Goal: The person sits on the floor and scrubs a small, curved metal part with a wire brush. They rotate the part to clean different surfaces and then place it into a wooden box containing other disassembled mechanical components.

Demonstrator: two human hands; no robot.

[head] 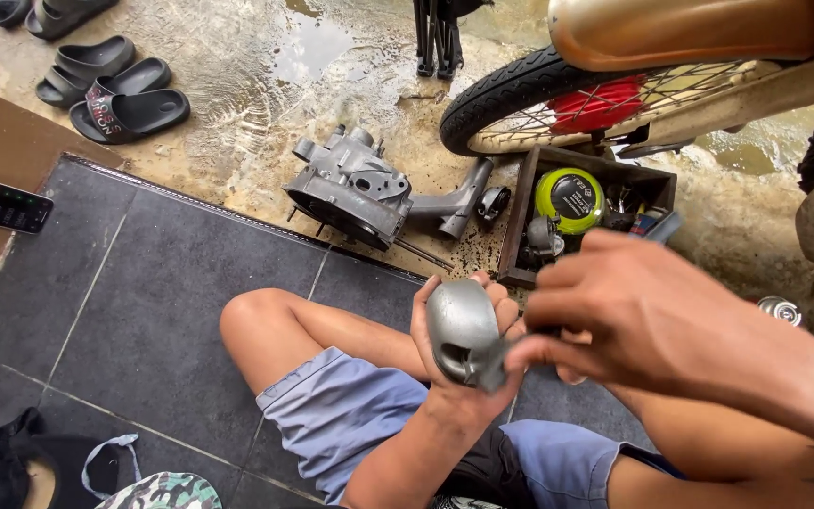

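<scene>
Seated on dark floor tiles, a person grips a rounded grey metal cover [463,332] with both hands over their lap.

The left hand [459,363] cups the cover from below, fingers wrapped around its far side; the right hand [614,302] pinches its near edge and also holds a blue-grey tool handle [663,226], so the hands meet on the part. Beyond the knees, on the wet concrete floor [237,85], lies a grey cast-metal engine casing [350,188], and just right of it stands a dark wooden box [520,226] holding a round yellow-green tin [569,196]. A spoked motorcycle wheel with a black tyre [511,90] stands behind the box. Black slide sandals [115,94] sit well apart at upper left.
</scene>
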